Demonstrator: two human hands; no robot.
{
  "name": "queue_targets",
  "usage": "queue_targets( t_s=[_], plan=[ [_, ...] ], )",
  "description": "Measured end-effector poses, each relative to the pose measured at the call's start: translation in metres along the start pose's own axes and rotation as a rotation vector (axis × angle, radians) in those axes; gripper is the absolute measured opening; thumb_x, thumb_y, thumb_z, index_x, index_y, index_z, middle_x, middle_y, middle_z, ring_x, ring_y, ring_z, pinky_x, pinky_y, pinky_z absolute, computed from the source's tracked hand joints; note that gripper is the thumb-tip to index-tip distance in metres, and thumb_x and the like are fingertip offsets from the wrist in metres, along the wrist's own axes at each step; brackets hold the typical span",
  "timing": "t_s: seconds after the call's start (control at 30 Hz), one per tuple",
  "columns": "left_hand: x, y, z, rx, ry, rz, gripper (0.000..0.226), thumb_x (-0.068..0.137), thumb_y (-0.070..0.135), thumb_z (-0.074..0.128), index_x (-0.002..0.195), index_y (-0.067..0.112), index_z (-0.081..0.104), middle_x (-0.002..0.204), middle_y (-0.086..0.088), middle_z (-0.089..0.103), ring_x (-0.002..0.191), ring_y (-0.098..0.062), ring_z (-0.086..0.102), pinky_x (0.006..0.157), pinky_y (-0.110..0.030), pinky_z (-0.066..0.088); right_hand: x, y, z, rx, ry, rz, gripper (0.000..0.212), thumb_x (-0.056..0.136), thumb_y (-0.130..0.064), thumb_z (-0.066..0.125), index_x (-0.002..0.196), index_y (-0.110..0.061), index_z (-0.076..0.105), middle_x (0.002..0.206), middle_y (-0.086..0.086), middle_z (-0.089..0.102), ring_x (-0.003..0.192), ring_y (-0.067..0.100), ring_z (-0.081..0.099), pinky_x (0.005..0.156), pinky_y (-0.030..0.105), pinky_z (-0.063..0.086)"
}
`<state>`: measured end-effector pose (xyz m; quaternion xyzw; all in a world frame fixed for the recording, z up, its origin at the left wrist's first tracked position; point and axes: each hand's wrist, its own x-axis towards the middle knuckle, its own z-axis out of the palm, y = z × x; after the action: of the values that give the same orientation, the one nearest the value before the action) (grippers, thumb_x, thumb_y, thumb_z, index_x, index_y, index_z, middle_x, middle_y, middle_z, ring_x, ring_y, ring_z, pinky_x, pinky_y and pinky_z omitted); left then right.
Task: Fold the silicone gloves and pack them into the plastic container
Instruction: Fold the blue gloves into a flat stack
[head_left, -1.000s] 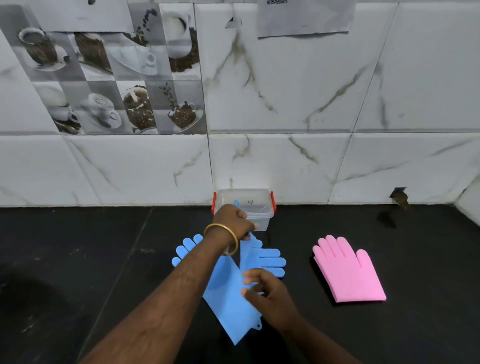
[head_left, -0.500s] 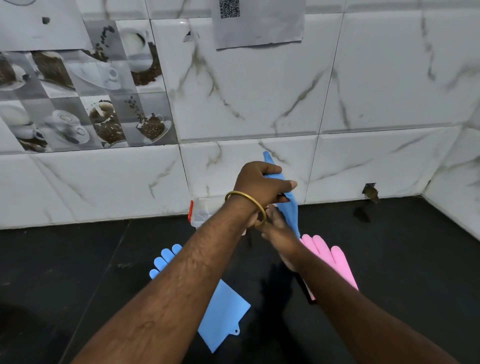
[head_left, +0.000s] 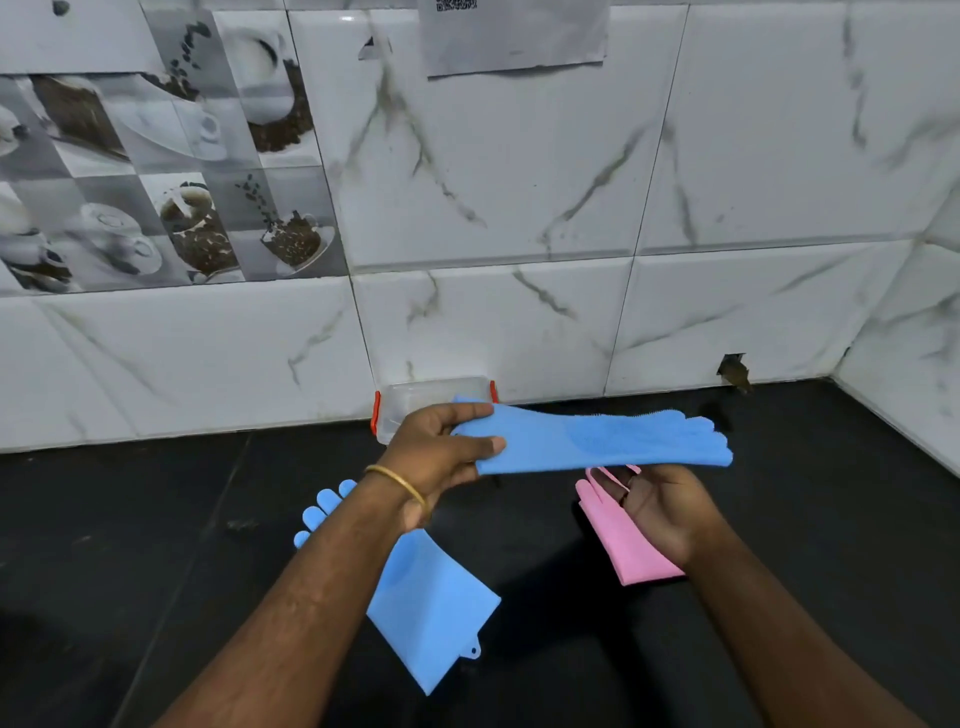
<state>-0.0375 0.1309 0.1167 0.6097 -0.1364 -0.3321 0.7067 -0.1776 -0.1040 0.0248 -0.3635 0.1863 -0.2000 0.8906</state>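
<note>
My left hand (head_left: 441, 447) grips the cuff end of a blue silicone glove (head_left: 602, 441), which stretches out level to the right in the air, fingers pointing right. Just under its finger end my right hand (head_left: 657, 506) is palm up with fingers apart, holding nothing. A second blue glove (head_left: 426, 597) lies flat on the black counter under my left forearm. A pink glove (head_left: 618, 535) lies on the counter, partly hidden by my right hand. The clear plastic container (head_left: 415, 397) with red clips stands against the wall behind my left hand.
The black counter (head_left: 156, 545) meets a white marble-tiled wall at the back and a side wall at the right. There is a small chipped hole (head_left: 732, 369) in the wall base at the right.
The blue glove was lifted off the counter, held upright, and now lies level between my hands. My right hand has let go of it and dropped below its finger end.
</note>
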Motion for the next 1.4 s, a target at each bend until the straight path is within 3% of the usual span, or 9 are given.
queue_targets(
  t_s=[0.13, 0.33, 0.5, 0.67, 0.83, 1.07, 1.13, 1.23, 1.4],
  plan=[
    [-0.004, -0.031, -0.031, -0.036, -0.010, -0.067, 0.044, 0.073, -0.007, 0.077, 0.111, 0.015, 0.071, 0.107, -0.008, 0.075, 0.093, -0.021, 0.074, 0.066, -0.028, 0.060, -0.019, 0.009, -0.008, 0.301, -0.004, -0.019, 0.044, 0.087, -0.016, 0.051, 0.130, -0.011, 0.061, 0.135, 0.016, 0.061, 0.124, 0.034, 0.059, 0.098, 0.052, 0.050],
    [-0.010, -0.071, -0.067, 0.014, -0.011, -0.139, 0.049, 0.074, -0.004, 0.079, 0.115, 0.021, 0.070, 0.106, -0.003, 0.076, 0.096, -0.023, 0.073, 0.070, -0.034, 0.061, -0.039, 0.033, 0.000, 0.476, 0.073, 0.049, 0.093, 0.071, -0.068, 0.070, 0.145, -0.017, 0.046, 0.148, -0.002, 0.050, 0.137, 0.015, 0.046, 0.118, 0.033, 0.027],
    [-0.013, -0.091, -0.095, 0.110, -0.004, -0.186, 0.055, 0.072, -0.003, 0.081, 0.117, 0.026, 0.068, 0.111, -0.002, 0.073, 0.098, -0.022, 0.073, 0.079, -0.041, 0.061, -0.033, 0.060, 0.012, 0.416, 0.134, 0.105, 0.051, 0.098, -0.036, 0.043, 0.146, -0.022, 0.045, 0.148, 0.000, 0.051, 0.137, 0.019, 0.046, 0.118, 0.040, 0.027],
    [-0.017, -0.109, -0.121, 0.188, 0.030, -0.212, 0.058, 0.070, -0.002, 0.082, 0.116, 0.030, 0.067, 0.114, -0.002, 0.071, 0.097, -0.021, 0.073, 0.078, -0.041, 0.062, -0.034, 0.085, 0.016, 0.398, 0.238, 0.127, 0.044, 0.099, -0.030, 0.039, 0.140, -0.022, 0.053, 0.137, -0.002, 0.061, 0.121, 0.015, 0.061, 0.099, 0.037, 0.051],
    [-0.024, -0.137, -0.139, 0.240, 0.071, -0.266, 0.057, 0.070, -0.004, 0.082, 0.115, 0.027, 0.067, 0.117, -0.005, 0.065, 0.100, -0.024, 0.069, 0.070, -0.036, 0.062, -0.038, 0.113, 0.008, 0.254, 0.391, 0.181, 0.035, 0.098, -0.025, 0.046, 0.128, -0.014, 0.060, 0.118, 0.012, 0.071, 0.106, 0.028, 0.067, 0.086, 0.045, 0.055],
    [-0.033, -0.164, -0.151, 0.257, 0.145, -0.235, 0.048, 0.071, 0.001, 0.083, 0.111, 0.023, 0.065, 0.113, 0.004, 0.061, 0.096, -0.019, 0.067, 0.060, -0.028, 0.060, -0.040, 0.133, 0.004, -0.478, 0.600, 0.022, 0.030, 0.090, -0.006, 0.063, 0.120, -0.007, 0.062, 0.106, 0.012, 0.071, 0.093, 0.025, 0.068, 0.075, 0.037, 0.056],
    [-0.032, -0.166, -0.155, 0.371, 0.334, -0.137, 0.032, 0.075, 0.011, 0.082, 0.102, 0.019, 0.069, 0.107, 0.001, 0.065, 0.094, -0.021, 0.067, 0.069, -0.034, 0.059, -0.043, 0.134, 0.001, -0.798, 0.659, -0.066, 0.039, 0.086, -0.007, 0.069, 0.123, -0.013, 0.058, 0.111, 0.007, 0.068, 0.091, 0.018, 0.066, 0.069, 0.030, 0.054],
    [-0.026, -0.166, -0.162, 0.385, 0.654, -0.103, 0.032, 0.072, 0.014, 0.083, 0.100, 0.014, 0.067, 0.106, -0.002, 0.064, 0.095, -0.022, 0.062, 0.083, -0.034, 0.050, -0.048, 0.135, -0.001, -1.162, 0.666, -0.219, 0.059, 0.078, -0.008, 0.076, 0.132, -0.014, 0.052, 0.126, 0.008, 0.061, 0.110, 0.024, 0.059, 0.091, 0.042, 0.053],
    [-0.002, -0.150, -0.165, 0.016, 0.794, -0.277, 0.029, 0.069, 0.008, 0.084, 0.088, 0.004, 0.063, 0.098, -0.016, 0.070, 0.085, -0.032, 0.067, 0.079, -0.040, 0.055, -0.056, 0.145, -0.002, -1.729, 0.319, -0.415, 0.046, 0.073, -0.019, 0.081, 0.118, -0.021, 0.068, 0.126, 0.003, 0.063, 0.118, 0.027, 0.056, 0.101, 0.043, 0.043]
  ],
)
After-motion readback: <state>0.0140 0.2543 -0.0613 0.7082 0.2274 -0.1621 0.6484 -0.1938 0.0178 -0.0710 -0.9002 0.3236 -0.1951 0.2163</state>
